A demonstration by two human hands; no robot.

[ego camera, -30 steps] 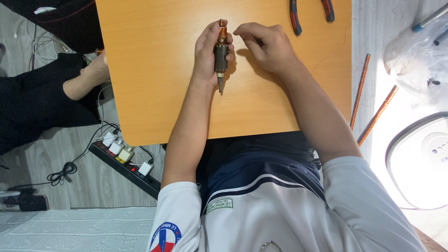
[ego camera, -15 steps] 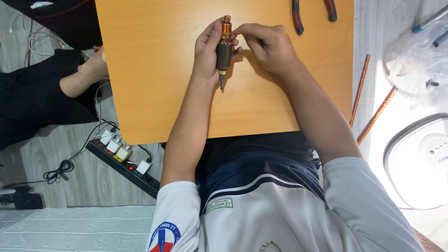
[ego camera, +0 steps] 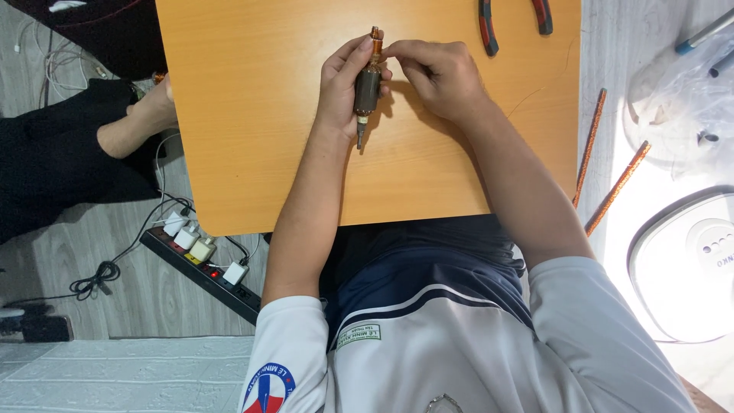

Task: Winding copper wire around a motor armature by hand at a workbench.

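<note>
Copper-topped dark cylindrical motor armature with a thin steel shaft [ego camera: 367, 86] sits upright in my left hand [ego camera: 342, 84], whose grip is closed around its body, above the orange wooden bench [ego camera: 252, 115]. My right hand [ego camera: 436, 76] pinches its copper end with closed fingertips. Red-handled pliers [ego camera: 514, 19] lie beyond that grip.

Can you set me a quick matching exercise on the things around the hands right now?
Things:
1. motor armature
2. pliers
3. power strip
4. two thin rods

Places:
A. on the floor, left of the table
B. held in both hands
C. at the table's far edge, right side
D. off the table's right edge

Pairs: 1-B, 2-C, 3-A, 4-D
</note>
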